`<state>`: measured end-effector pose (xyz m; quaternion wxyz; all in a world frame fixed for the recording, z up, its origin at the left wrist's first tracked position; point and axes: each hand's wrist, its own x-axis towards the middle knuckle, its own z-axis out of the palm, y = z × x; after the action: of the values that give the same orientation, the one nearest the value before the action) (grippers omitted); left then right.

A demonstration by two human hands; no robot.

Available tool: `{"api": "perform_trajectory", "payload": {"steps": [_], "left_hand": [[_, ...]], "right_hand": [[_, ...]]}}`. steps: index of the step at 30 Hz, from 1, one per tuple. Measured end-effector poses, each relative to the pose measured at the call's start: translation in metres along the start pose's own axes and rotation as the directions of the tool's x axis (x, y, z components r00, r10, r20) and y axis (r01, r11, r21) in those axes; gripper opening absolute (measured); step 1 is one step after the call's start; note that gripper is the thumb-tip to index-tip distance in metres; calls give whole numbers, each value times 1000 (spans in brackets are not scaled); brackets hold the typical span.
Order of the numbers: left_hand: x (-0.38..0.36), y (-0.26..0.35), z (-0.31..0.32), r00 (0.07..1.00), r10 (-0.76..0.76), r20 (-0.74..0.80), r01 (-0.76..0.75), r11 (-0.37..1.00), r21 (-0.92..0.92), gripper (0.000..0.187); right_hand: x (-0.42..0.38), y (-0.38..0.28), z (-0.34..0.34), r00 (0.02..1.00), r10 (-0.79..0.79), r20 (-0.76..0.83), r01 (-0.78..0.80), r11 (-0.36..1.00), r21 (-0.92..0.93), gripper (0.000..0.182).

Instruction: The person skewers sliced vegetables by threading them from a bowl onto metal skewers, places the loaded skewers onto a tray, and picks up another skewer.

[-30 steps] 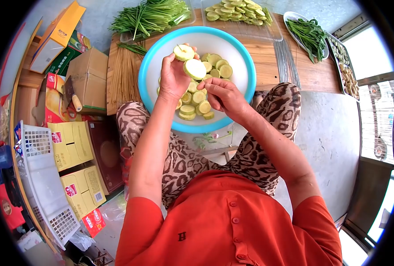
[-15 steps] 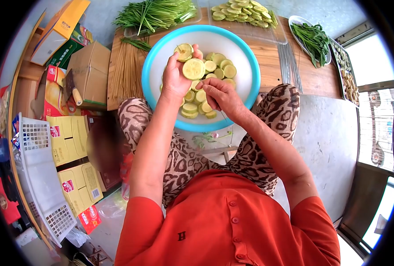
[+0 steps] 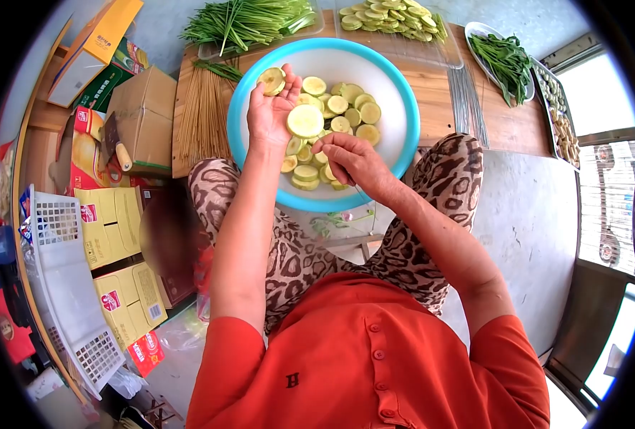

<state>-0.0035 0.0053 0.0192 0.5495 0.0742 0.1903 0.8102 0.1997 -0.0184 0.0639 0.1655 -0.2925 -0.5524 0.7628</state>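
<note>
Over the left part of the blue-rimmed basin (image 3: 236, 121), my left hand (image 3: 269, 118) is turned palm up, holding a zucchini slice (image 3: 272, 81) at its fingers. Another pale round slice (image 3: 305, 121) is beside the palm, close to my right hand. My right hand (image 3: 353, 161) is closed in a pinch on a thin metal skewer, which shows faintly below the fingers. Whether the skewer's tip touches the pale slice cannot be made out. Several loose zucchini slices (image 3: 368, 112) lie in the basin beneath both hands.
Behind the basin are a tray of green stalks (image 3: 249, 23) and a tray of sliced zucchini (image 3: 392, 18). Wooden sticks (image 3: 202, 114) lie left, metal skewers (image 3: 466, 100) right, near a plate of leafy greens (image 3: 503, 64). Cardboard boxes (image 3: 142, 118) and a white basket (image 3: 71, 279) stand left.
My left hand has moved left and its fingers have spread more. The upper slice has moved left with it. The pale slice and my right hand have shifted slightly.
</note>
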Motion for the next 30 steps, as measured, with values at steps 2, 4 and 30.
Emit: {"api": "perform_trajectory", "payload": {"steps": [2, 4, 30], "left_hand": [[1, 0, -1, 999, 30, -11, -30, 999, -17, 33], [1, -1, 2, 1000, 25, -17, -25, 1000, 15, 33], [-22, -10, 21, 989, -145, 3, 132, 910, 393, 38]], "right_hand": [[-1, -1, 0, 1000, 0, 4, 1, 1000, -9, 22], [-2, -3, 0, 1000, -1, 8, 2, 1000, -18, 22], [10, 1, -14, 991, -103, -90, 97, 993, -62, 22]]}}
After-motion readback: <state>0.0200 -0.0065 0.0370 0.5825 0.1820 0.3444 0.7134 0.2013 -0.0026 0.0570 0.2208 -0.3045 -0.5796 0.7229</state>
